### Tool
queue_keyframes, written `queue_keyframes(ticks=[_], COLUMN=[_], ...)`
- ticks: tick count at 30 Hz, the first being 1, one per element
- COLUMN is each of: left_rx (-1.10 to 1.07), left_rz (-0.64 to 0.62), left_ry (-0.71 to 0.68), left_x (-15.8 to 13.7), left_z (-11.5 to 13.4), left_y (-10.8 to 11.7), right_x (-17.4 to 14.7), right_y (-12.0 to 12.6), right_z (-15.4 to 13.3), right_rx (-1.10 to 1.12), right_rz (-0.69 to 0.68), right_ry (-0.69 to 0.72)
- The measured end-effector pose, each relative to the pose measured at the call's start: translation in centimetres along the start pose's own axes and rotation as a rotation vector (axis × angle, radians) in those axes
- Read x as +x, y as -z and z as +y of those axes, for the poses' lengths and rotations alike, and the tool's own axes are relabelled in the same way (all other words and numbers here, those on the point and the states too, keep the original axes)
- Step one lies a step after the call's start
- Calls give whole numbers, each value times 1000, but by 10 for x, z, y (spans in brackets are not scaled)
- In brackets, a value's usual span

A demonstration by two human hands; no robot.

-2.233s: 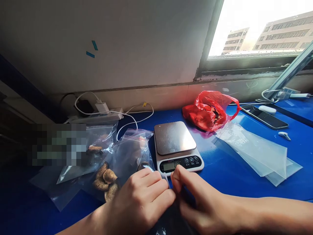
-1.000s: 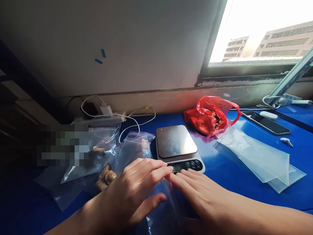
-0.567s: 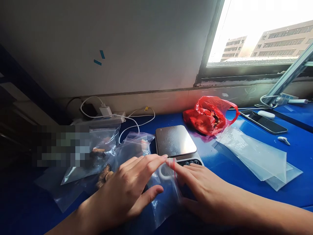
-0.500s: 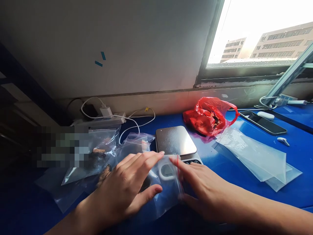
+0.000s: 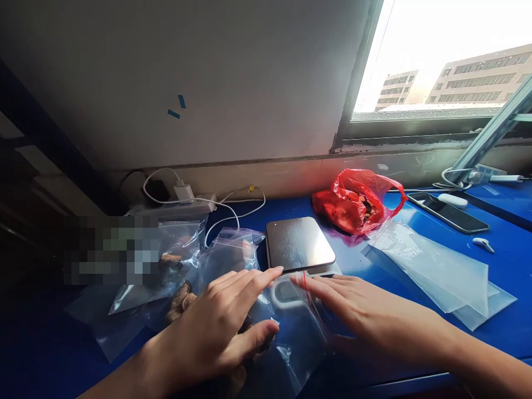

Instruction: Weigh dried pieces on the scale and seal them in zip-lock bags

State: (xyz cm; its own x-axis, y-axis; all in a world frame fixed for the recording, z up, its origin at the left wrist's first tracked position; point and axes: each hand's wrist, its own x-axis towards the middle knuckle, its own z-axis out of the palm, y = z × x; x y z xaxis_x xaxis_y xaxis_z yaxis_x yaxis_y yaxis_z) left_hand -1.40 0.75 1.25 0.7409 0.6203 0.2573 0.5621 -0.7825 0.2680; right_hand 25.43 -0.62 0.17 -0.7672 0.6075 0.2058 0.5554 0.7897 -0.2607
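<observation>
A clear zip bag [image 5: 293,332] with a red line along its mouth lies in front of a kitchen scale [image 5: 300,244], whose white lower edge shows through the plastic. My left hand [image 5: 233,316] rests over the bag's left part, fingers stretched and thumb spread. Brown wrinkled pieces [image 5: 233,379] show below that hand; their kind is unclear. At the red-lined end is my right hand [image 5: 353,305], fingers extended against the plastic, its thumb lower and apart, partly behind the film. More brown lumps [image 5: 180,302] lie left of my left hand.
Filled clear bags [image 5: 183,241] lie at the left. Behind the scale's right side sits a red plastic bag [image 5: 353,205] with brown pieces inside. Flat clear bags [image 5: 449,271], a phone [image 5: 453,213] and an earbud [image 5: 483,244] are at the right. A white cable [image 5: 224,213] runs behind.
The clear bag's mouth and my right hand have shifted slightly right and down. More brown pieces show below my left hand. The view has tilted a little.
</observation>
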Motion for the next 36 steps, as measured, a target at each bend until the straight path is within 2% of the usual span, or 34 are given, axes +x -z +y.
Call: queue_keyframes(ticks=[7, 17, 31, 36], left_rx=[-4, 59, 77, -6], left_rz=[55, -33, 35, 24], left_ry=[85, 57, -22, 10], left_x=[-1, -1, 3, 3], left_z=[-5, -2, -3, -1], left_y=[5, 4, 4, 5], right_x=[5, 4, 3, 3], right_y=[-10, 1, -5, -3], right_z=[8, 8, 13, 14], right_rx=[-55, -70, -47, -48], right_rz=[127, 96, 52, 40], right_ry=[-32, -3, 23, 11])
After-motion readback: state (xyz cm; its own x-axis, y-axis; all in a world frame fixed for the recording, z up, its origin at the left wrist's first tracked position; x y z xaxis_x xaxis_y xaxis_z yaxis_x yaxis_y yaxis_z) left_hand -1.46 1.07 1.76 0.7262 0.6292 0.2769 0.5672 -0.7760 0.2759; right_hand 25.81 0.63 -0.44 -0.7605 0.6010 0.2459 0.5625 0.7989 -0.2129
